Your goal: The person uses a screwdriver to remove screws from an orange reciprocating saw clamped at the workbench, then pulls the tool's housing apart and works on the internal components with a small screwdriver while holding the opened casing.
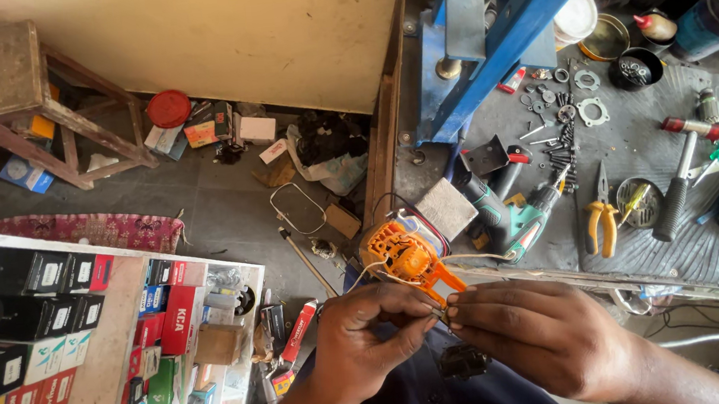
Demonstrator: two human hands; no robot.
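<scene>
Hands meet at lower centre: I see left hand [363,340] and right hand [531,330] pinching the orange housing [408,263], its long axis running up-left from the fingertips.

We hold the tool housing [408,263] between left hand [363,336] and right hand [531,334] at the workbench [684,243] edge — drill [512,215] just behind it, pliers [602,224] further right, wooden stool [12,94] far left on the floor.
</scene>
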